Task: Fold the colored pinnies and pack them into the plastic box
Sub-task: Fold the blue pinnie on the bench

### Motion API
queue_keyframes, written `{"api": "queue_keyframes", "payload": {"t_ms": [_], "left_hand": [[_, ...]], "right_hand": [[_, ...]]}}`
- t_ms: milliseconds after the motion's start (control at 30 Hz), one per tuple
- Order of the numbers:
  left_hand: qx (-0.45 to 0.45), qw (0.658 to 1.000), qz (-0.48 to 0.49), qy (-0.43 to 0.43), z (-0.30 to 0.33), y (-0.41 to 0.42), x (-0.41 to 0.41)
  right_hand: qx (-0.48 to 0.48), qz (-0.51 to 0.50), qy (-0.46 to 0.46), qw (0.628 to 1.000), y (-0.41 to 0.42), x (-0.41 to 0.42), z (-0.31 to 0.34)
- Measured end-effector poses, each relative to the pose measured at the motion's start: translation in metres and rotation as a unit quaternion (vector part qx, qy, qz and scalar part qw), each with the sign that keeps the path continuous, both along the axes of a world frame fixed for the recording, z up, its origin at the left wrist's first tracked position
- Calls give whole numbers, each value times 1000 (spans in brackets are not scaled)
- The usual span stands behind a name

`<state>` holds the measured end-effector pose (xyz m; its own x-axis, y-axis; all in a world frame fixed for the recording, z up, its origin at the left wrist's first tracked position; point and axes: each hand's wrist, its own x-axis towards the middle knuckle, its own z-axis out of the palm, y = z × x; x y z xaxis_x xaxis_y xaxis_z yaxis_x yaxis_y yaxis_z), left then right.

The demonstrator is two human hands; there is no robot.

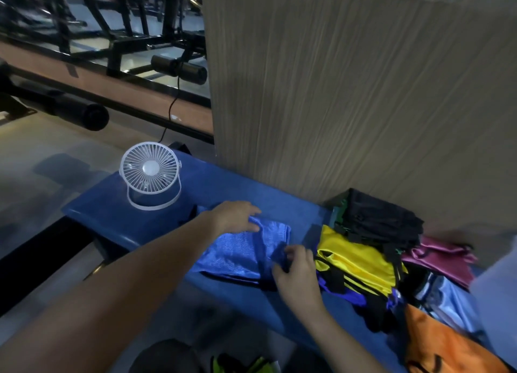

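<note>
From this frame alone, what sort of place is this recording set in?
Probably a gym: black exercise machine frames and padded rollers stand behind glass, and the blue pinny is being folded on a blue padded bench beside more colored pinnies.

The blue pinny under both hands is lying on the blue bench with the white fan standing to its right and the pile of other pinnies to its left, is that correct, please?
Not quite: the sides are swapped. In the head view the blue pinny lies on the blue bench under the left hand and right hand, but the white fan stands to its left and the pile of other pinnies to its right.
</note>
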<state>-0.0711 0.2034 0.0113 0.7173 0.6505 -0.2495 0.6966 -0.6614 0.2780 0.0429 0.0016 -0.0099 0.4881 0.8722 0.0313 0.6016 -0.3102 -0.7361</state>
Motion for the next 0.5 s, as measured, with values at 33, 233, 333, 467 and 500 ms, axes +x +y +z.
{"api": "queue_keyframes", "payload": {"t_ms": [33, 233, 333, 467, 500], "left_hand": [[-9, 1000, -2, 25, 1, 2, 7], [-84, 996, 10, 27, 0, 14, 13], [-128, 992, -14, -6, 3, 16, 5], [-208, 975, -13, -74, 9, 14, -12], [-219, 971, -12, -90, 9, 14, -16]], "right_hand": [[-25, -2, 26, 999, -6, -1, -2], [-100, -24, 29, 994, -7, 9, 0], [-135, -22, 7, 991, -2, 8, 1], [-169, -24, -2, 985, 6, 8, 3], [-175, -24, 2, 984, 8, 8, 3]]}}
